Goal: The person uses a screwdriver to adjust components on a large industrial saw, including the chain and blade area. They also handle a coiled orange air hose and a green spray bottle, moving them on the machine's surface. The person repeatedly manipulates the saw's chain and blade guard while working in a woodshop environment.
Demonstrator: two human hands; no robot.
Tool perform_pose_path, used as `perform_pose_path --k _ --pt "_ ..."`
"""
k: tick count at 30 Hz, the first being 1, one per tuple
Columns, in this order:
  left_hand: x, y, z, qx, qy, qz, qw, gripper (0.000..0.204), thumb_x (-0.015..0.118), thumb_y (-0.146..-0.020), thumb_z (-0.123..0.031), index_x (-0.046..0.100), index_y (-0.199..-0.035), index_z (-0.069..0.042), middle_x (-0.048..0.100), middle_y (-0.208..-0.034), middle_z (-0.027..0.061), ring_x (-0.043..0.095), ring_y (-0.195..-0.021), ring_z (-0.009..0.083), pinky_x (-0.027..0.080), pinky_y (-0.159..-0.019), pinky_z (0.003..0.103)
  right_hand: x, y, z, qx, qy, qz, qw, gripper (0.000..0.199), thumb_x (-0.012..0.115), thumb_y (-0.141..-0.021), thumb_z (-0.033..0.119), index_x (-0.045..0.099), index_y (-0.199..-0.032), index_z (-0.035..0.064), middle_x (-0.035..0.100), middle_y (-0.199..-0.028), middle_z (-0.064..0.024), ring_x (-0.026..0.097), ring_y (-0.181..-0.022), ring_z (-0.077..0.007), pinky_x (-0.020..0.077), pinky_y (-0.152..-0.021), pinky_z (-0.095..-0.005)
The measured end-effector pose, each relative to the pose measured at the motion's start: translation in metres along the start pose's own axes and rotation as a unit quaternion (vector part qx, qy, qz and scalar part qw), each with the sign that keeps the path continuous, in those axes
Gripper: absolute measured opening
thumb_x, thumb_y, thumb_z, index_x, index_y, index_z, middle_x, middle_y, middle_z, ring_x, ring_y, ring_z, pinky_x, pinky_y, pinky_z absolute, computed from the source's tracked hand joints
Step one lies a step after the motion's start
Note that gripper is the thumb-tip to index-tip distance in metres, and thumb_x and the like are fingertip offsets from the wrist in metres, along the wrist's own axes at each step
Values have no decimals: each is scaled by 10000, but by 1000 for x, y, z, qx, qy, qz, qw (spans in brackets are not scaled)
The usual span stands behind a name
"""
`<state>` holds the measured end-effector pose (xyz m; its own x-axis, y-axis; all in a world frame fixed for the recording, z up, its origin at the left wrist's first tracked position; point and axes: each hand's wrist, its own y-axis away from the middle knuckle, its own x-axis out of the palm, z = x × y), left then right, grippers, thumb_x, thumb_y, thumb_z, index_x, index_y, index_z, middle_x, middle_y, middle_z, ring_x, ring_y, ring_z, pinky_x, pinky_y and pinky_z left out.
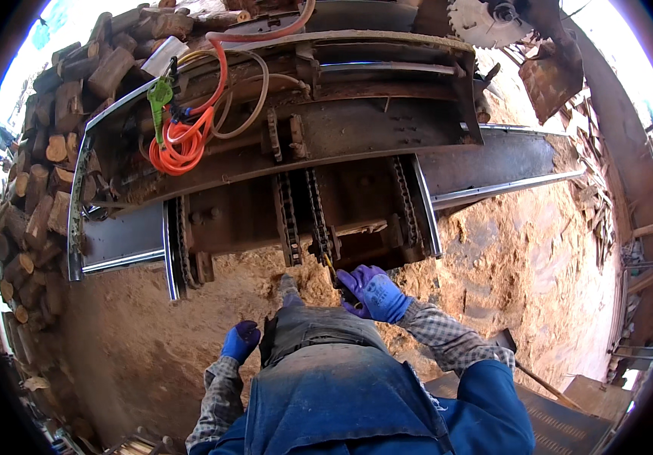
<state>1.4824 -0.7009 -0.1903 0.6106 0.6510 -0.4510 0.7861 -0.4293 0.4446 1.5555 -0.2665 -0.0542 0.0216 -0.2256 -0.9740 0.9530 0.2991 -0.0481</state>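
Observation:
My right hand (376, 293), in a purple and blue work glove, is closed around a thin dark tool with a yellow part (329, 262); its exact kind cannot be made out. The tool's far end reaches the lower end of a drive chain (317, 208) on a rusty steel machine. Beside my left thigh hangs my left hand (241, 341), gloved alike, with its fingers curled in and nothing visible in them. More chains, such as the chain at the right (402, 189) and the chain at the left (182, 241), run along the machine's frame (288, 176).
A coiled orange air hose (182, 145) with a green blow gun (160, 97) hangs on the frame. Stacked logs (38, 189) line the left. A toothed saw blade (486, 21) shows at top right. Sawdust (508, 258) covers the ground; a long-handled tool (543, 381) lies at right.

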Motion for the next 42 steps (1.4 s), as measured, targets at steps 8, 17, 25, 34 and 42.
perform_pose_path --k 8,17,25,34,42 --pt "-22 -33 0 50 -23 2 998 312 759 -928 -204 703 -1182 -31 761 -1047 138 741 -938 227 582 -839 359 -16 -165 -32 1 82 -54 995 675 718 -864 436 539 -1339 -7 675 -947 -140 638 -892 -289 507 -744 -435" --pt "-29 -33 -5 78 -32 22 996 291 759 -926 -167 701 -1149 11 741 -1003 129 726 -941 190 581 -812 328 1 -176 -33 -13 -2 -7 1000 332 678 -839 288 686 -1039 23 665 -752 -151 674 -784 -372 526 -704 -503" --pt "-17 -71 -11 70 -126 109 983 398 785 -897 -248 716 -1194 7 767 -1056 155 728 -911 239 585 -824 361 50 -69 20 49 -80 -65 993 268 697 -863 276 676 -983 36 655 -749 -142 685 -750 -359 530 -691 -476" --pt "-5 -93 16 17 -136 149 979 360 762 -917 -279 740 -1140 2 761 -1019 137 718 -930 259 566 -881 370 -57 127 -131 360 -543 -442 616 485 799 -915 195 610 -1318 3 737 -1071 -112 722 -897 -169 637 -790 -273" --pt "-14 -51 74 -21 -261 296 918 380 679 -942 -315 754 -1154 -9 764 -1094 188 713 -1021 383 553 -944 417 59 158 -262 404 -603 -453 518 284 780 -860 270 733 -992 23 742 -854 -53 682 -728 -127 550 -661 -283"
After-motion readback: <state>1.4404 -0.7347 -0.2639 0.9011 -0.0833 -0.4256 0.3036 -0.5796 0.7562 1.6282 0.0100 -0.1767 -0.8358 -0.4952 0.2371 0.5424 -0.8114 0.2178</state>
